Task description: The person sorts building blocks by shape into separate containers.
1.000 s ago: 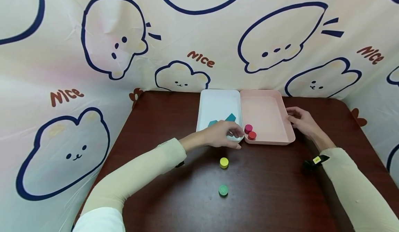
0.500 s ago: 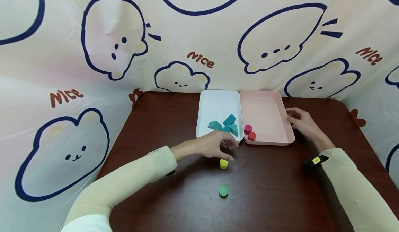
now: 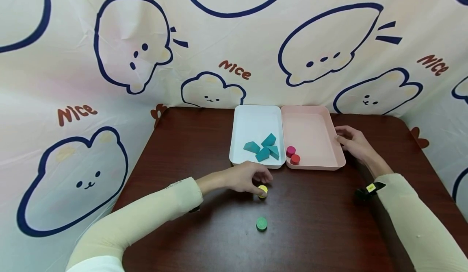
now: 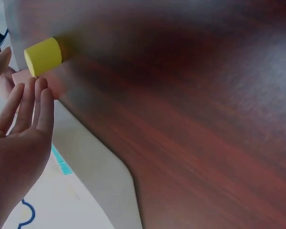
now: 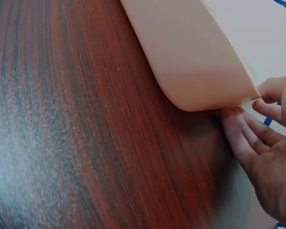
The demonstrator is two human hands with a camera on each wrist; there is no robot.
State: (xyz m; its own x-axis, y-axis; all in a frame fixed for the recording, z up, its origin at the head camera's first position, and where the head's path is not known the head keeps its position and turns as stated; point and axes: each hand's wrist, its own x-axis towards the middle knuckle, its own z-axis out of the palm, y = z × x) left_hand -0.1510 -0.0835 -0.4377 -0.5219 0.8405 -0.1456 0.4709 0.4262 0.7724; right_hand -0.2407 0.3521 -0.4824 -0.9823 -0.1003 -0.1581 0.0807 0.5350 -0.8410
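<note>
My left hand (image 3: 246, 177) reaches over a short yellow cylinder (image 3: 262, 192) on the dark table. Its thumb is close to the cylinder, and the other fingers stay apart from it. In the left wrist view the yellow cylinder (image 4: 44, 56) sits just beyond the extended fingertips. Over at the right, my right hand (image 3: 355, 142) holds the outer side of a pink tray (image 3: 310, 129). The right wrist view has those fingers (image 5: 272, 88) at the corner rim of the pink tray (image 5: 195, 62). A green cylinder (image 3: 261, 223) stands nearer to me.
A white tray (image 3: 256, 121) adjoins the pink one on its left, with several teal angular blocks (image 3: 262, 154) inside. A magenta cylinder (image 3: 290, 151) and a red cylinder (image 3: 295, 159) are in the pink tray's near left corner. A printed cloth (image 3: 212, 32) hangs behind the table (image 3: 310, 223).
My left hand has moved back from the white tray's near edge, down and left to the yellow cylinder, uncovering the teal blocks. My right hand stays at the pink tray.
</note>
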